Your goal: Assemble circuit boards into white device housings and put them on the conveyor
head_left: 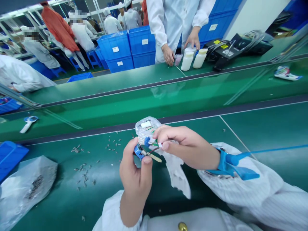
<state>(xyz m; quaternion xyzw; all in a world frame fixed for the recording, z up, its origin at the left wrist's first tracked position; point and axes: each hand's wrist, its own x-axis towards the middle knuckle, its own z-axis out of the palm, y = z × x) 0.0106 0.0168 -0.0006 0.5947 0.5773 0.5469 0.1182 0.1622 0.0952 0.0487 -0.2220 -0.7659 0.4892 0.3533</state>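
Note:
My left hand (136, 171) pinches a small blue plastic part (139, 152) between thumb and fingers. Thin wires and a pale, flat strip (156, 158) stick out to its right. Close beside it, my right hand (185, 144) has its fingertips closed on the wires, with a small white connector (160, 145) at the thumb. A round blue piece (146, 141) sits between the two hands; its attachment is unclear. Behind my hands lies a clear plastic bag (144, 124) of small parts. A blue wrist strap (226, 162) circles my right wrist.
Loose small metal pieces (84, 175) lie scattered left on the green bench, beside a plastic bag (45, 173) of similar pieces and a blue bin (12, 157). Beyond the green strip (134, 99), a co-worker (175, 29) stands near white bottles (187, 61). A blue cord (276, 149) runs right.

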